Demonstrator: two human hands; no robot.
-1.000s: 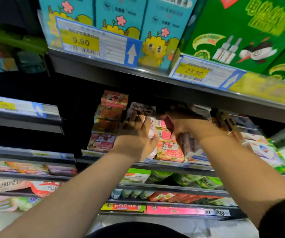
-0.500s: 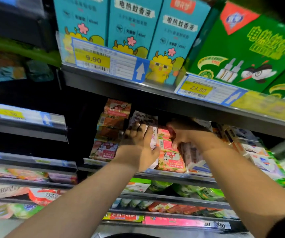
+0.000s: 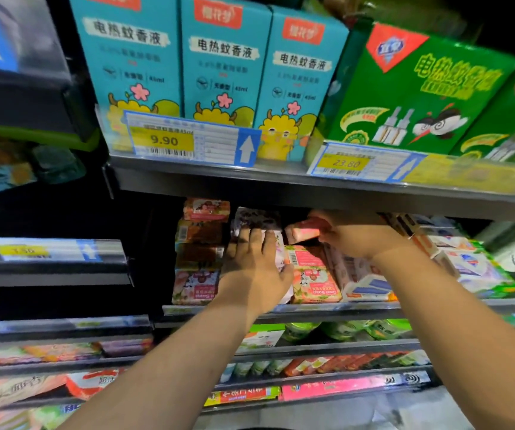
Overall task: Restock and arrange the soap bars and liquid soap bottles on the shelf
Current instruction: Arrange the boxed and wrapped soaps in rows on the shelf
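Note:
Boxed soap bars stand in stacks on a metal shelf (image 3: 358,307). My left hand (image 3: 254,263) lies flat against a purple-and-white soap stack (image 3: 254,219), fingers straight on its front. My right hand (image 3: 352,232) grips a pink soap bar (image 3: 302,233) just above a pink goat soap stack (image 3: 313,282). A red-pink soap stack (image 3: 202,246) stands at the left. White-and-blue soap boxes (image 3: 365,285) lie under my right wrist.
The shelf above (image 3: 281,184) hangs low over the soaps and carries teal boxes (image 3: 225,63) and green boxes (image 3: 420,91) behind price tags. More soap packs (image 3: 479,268) fill the right side. Lower shelves (image 3: 312,346) hold green and red packs.
My right hand has lifted a pink soap bar clear above the goat soap stack. My left hand stays on the purple stack. The camera view has tilted and moved closer.

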